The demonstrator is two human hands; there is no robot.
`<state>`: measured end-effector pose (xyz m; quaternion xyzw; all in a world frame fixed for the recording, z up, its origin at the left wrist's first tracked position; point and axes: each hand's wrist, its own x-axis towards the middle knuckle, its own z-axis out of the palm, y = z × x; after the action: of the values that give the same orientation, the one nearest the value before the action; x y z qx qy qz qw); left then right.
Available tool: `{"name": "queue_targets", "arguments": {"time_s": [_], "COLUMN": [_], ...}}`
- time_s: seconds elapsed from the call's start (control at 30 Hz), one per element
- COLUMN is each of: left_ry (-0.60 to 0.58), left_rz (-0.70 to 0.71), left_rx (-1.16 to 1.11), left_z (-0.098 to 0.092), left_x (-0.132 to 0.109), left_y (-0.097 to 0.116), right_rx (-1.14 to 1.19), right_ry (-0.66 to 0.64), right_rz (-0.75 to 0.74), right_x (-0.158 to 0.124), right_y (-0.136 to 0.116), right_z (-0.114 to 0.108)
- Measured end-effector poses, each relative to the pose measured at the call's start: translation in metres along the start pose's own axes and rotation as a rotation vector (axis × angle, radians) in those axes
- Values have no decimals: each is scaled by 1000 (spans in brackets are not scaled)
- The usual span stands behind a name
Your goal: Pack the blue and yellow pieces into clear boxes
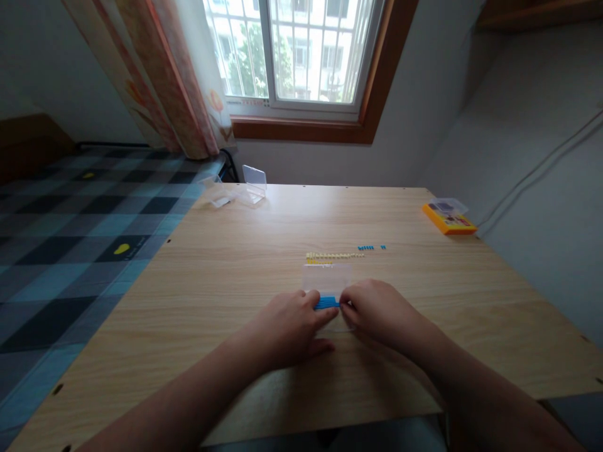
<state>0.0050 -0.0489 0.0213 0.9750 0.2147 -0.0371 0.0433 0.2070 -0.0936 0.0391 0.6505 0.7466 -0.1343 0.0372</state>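
Note:
A narrow stack of small blue pieces (326, 303) lies over an opened clear plastic case (327, 277) on the table. My left hand (296, 323) holds the stack from the left, with one finger above and another along its near side; its thumb is apart, lower down. At the stack's right end, my right hand (372, 304) is closed in a pinch on something small, which its fingertips mostly hide. Just beyond the case runs a row of small cream pieces (334, 255), with a shorter yellow row (319, 262) beside it.
More small blue pieces (366, 248) lie farther right on the wooden table (226, 263). Open clear plastic boxes (254, 188) stand at the far left edge. An orange box (450, 221) with a clear lid sits at the right edge. A bed (94, 251) adjoins on the left.

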Motion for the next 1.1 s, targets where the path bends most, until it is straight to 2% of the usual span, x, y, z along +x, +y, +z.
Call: {"name": "queue_targets", "arguments": {"time_s": [0.17,0.33,0.4,0.5,0.57,0.67,0.77,0.83,0.93,1.1], "left_ry": [21,51,94,221,342,566,790,878,903,862], "left_rz": [13,50,85,143,167,97,-28,-134,-262,-370], "left_rx": [-4,-13,-14,-8,-25,-132,-263,-305,-378,-542], "left_z": [0,-11,-16,-19,-19,-18,-16,-14,-7,6], "left_x": [-1,-4,-6,-9,-11,-13,-12,-9,-3,7], "left_y": [-1,0,-1,-8,-16,-28,-39,-44,-52,-63], "right_rx": [21,155,265,358,348,300,255,242,242,235], "right_ry": [17,82,194,486,663,799,813,770,728,691], "right_rz": [2,-22,-37,53,153,191,126,120,126,152], "right_x": [-2,-10,-11,-6,3,24,46,57,68,74], "right_y": [1,12,22,42,58,80,97,103,106,104], "right_z": [-2,-18,-25,-29,-28,-19,-5,5,19,28]}}
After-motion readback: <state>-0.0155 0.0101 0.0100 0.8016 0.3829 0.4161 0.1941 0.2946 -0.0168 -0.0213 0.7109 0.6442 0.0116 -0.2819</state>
